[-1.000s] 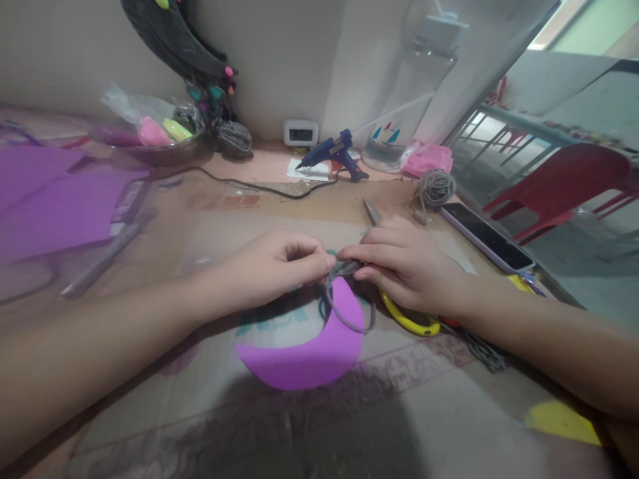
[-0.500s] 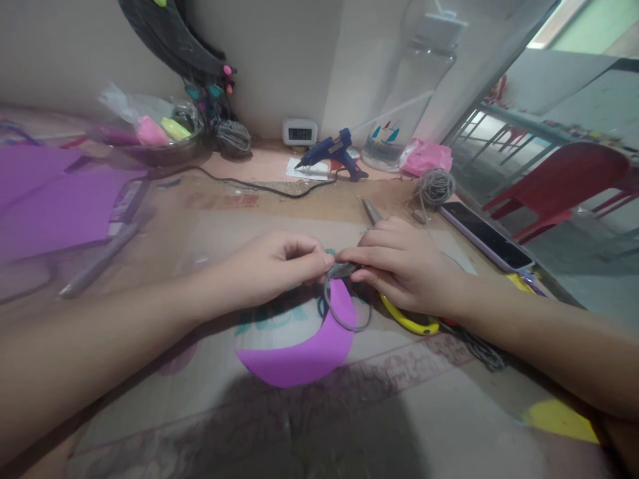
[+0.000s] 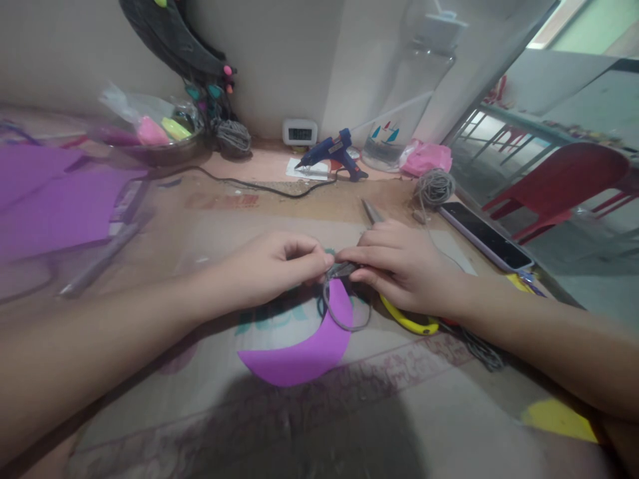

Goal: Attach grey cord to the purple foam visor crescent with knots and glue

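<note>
A purple crescent cut-out [image 3: 304, 356] lies over the cardboard, its upper tip reaching up to my fingers. Grey yarn [image 3: 349, 328] is gathered around that tip, and a loose loop of it hangs across the crescent. My left hand [image 3: 284, 259] is closed, thumb and fingers pinching at the yarn-covered tip. From the other side, my right hand [image 3: 399, 263] pinches the grey yarn; exactly which strands it holds is hidden. Partly under the right hand lie scissors with a yellow handle [image 3: 407, 319], their blade tip pointing away from me.
Behind my hands are a blue glue gun [image 3: 329, 152], a small clock [image 3: 299, 132] and a bottle [image 3: 394, 126]. A grey yarn ball [image 3: 436, 187] and a phone [image 3: 486, 235] lie right. Purple sheets [image 3: 54, 206], a pen-like stick [image 3: 102, 261] and a bowl [image 3: 154, 154] occupy the left.
Almost everything stays put. The crescent's outer edge has shifted very slightly left, and the fingers have moved only a little around the yarn.
</note>
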Motion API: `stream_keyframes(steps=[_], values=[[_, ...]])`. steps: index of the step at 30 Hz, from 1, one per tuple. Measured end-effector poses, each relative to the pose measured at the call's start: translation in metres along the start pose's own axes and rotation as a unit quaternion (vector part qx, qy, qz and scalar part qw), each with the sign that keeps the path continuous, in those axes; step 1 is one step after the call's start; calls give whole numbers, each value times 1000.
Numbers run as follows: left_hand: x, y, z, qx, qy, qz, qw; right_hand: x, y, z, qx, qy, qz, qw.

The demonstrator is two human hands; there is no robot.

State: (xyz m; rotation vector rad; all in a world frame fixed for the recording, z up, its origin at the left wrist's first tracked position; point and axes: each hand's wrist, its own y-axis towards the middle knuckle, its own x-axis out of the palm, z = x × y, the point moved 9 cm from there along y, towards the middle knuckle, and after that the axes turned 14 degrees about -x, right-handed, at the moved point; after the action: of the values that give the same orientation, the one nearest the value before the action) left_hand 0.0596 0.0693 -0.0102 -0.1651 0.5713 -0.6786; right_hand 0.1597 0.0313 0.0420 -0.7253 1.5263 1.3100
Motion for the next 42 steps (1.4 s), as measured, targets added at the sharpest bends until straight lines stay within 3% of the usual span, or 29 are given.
stream_keyframes(steps=[22,30,42], values=[[3,-1,-2,-13,-14,-18,1000,-2,0,-2,-9,10,25,1000],[0,0,3,23,7,9,1000,-1,0,-2,-7,-20,5,1000],[1,-1,4,30,-47,-14,998,-2,1,-1,2,-16,5,1000]])
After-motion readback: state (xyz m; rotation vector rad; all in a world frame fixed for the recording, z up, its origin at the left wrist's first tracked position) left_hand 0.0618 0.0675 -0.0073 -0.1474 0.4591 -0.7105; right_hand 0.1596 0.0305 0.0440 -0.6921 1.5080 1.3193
